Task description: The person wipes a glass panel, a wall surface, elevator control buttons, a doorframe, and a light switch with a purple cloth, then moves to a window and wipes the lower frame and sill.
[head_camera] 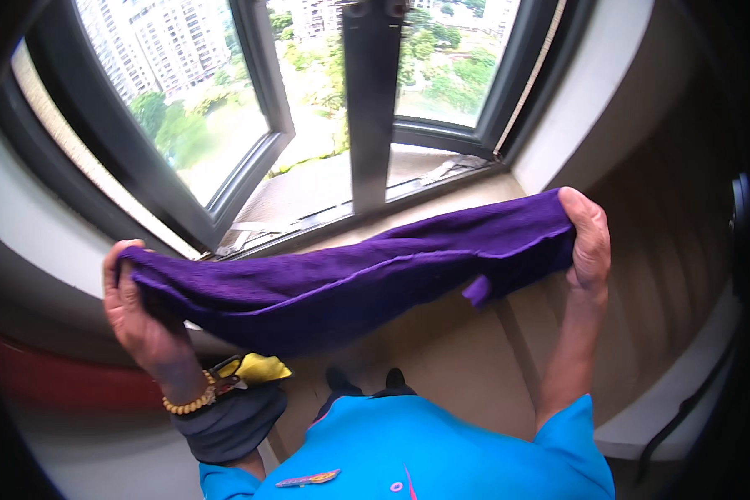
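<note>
A purple cloth (350, 281) is stretched sideways between both hands, folded lengthwise, with its middle sagging a little. My left hand (140, 312) grips its left end, the thumb and fingers pinching the folded edge. At the other end my right hand (587, 237) holds the cloth with the thumb on top; the rest of those fingers are partly hidden. A small purple flap hangs from the lower edge near the right. On the left wrist are a beaded bracelet (190, 403) and a dark sleeve cover (234, 422), with a yellow cloth (264, 369) beside them.
Beyond the cloth stands a dark-framed window, its left sash (250, 178) tilted away from the central post (369, 112). A pale sill (512, 187) runs beneath it, and white scraps (453, 167) lie along the track. Something red (69, 369) is at the left, above a pale surface.
</note>
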A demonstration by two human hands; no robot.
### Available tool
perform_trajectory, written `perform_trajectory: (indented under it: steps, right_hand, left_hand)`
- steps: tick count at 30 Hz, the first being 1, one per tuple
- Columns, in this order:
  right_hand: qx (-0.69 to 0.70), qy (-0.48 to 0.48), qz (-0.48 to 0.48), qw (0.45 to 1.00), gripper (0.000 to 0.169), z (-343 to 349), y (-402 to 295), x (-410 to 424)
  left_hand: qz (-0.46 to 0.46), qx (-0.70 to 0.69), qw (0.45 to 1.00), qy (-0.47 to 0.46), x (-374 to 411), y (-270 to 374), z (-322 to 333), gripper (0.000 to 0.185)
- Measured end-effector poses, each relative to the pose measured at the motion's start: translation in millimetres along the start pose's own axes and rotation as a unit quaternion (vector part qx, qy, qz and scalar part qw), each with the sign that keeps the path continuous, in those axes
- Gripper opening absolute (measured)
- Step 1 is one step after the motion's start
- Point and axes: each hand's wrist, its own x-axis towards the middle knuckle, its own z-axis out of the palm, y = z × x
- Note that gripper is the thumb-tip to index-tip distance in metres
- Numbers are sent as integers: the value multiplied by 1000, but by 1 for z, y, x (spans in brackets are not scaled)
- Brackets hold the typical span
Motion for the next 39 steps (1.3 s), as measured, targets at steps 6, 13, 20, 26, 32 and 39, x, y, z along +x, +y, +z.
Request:
perform_trajectory:
  steps: [6,13,20,26,32,39]
  right_hand:
    - [-362,-26,-106,926,27,-12,22,5]
    - [54,-622,172,762,59,65,129,-89]
    - [285,-283,198,894,68,-8,122,-113]
    - [344,-246,126,897,65,-31,108,-97]
    - [377,-85,453,803,67,-88,213,-137]
    - [-42,-39,362,931,26,-134,195,-176]
  left_hand:
    - [51,-78,982,-162,0,33,83,34]
    - [-58,309,890,-330,-45,-52,157,33]
    - [-379,107,800,-453,-137,-89,93,53]
    - [-486,-164,764,-391,-182,-91,118,38]
    - [-431,-52,856,-280,-180,-111,160,25]
    - [-283,342,784,-434,-189,-165,130,20]
